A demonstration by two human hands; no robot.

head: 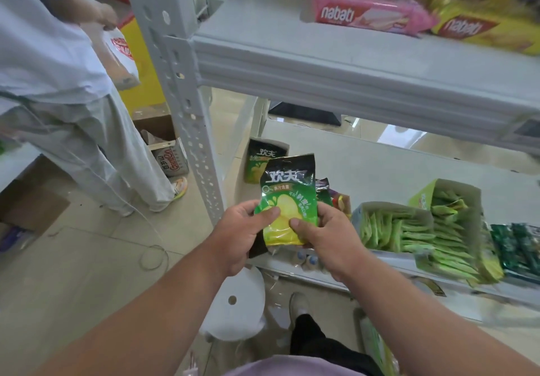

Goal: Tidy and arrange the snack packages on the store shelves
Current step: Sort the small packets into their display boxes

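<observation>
I hold a green and black snack bag (287,191) upright in front of the lower shelf (365,165). My left hand (242,235) grips its lower left edge, thumb on the front. My right hand (327,238) grips its lower right edge, thumb also on the front. A second bag of the same kind (258,161) stands at the shelf's left end, behind the held one. A few small dark packets (328,193) lie just right of it, partly hidden.
Two open green boxes of green stick packets (409,229) and dark green packs (520,244) sit on the lower shelf's right. Pink (365,10) and yellow (482,30) wafer packs lie on the upper shelf. A person (58,83) stands left of the shelf post (181,83). A white stool (236,302) is below.
</observation>
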